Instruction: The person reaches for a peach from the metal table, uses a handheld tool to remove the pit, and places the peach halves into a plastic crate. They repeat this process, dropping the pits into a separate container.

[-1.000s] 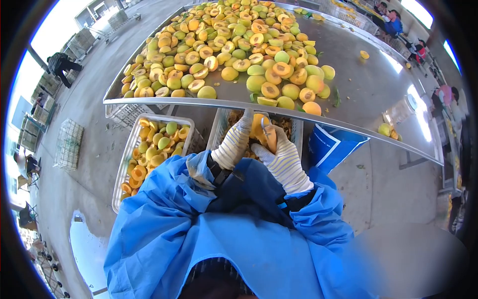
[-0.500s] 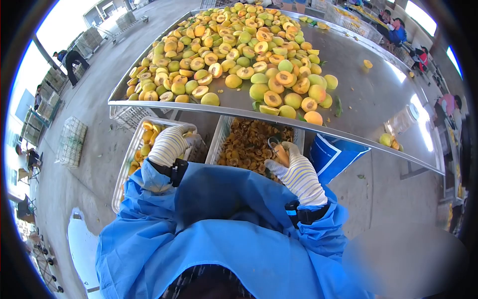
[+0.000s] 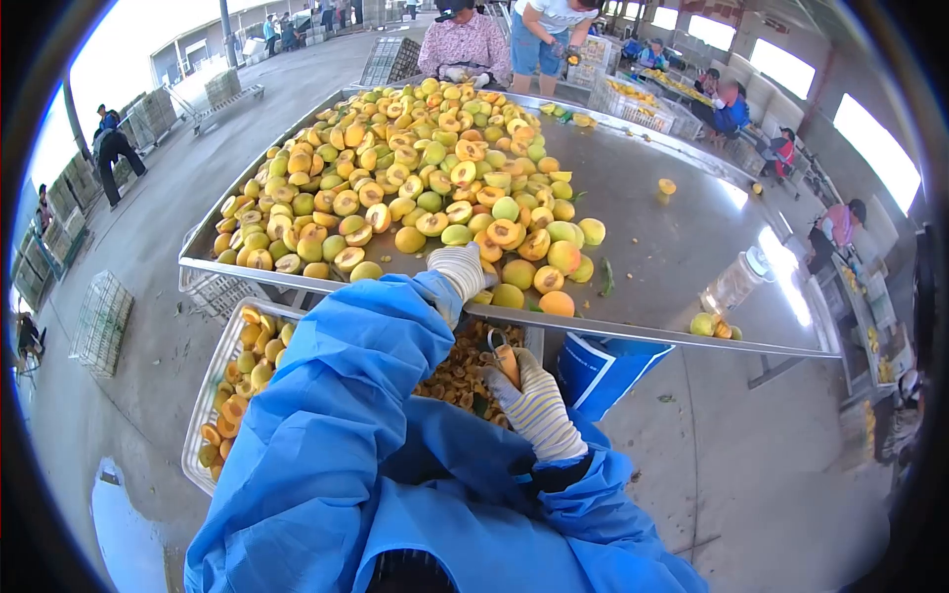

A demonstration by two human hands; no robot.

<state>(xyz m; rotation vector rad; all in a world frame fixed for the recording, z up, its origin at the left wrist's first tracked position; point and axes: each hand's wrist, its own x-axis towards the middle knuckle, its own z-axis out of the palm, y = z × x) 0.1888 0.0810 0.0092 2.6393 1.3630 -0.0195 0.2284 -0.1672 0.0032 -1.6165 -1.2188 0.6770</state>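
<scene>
Touching round fruit [image 3: 488,269], looped tool [image 3: 506,363] in right hand [image 3: 539,405].

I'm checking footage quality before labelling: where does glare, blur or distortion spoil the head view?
Head view: glare streaks the right of the metal table; windows at upper right are blown out; a smudge blurs the lower right; fisheye distortion bends the outer scene.

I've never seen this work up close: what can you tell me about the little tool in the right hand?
The small tool has a tan, wood-like handle and, at its far end, a thin curved loop that looks like metal. The gloved right hand grips the handle, loop pointing away from the body, above the crate of brown scraps.
</scene>
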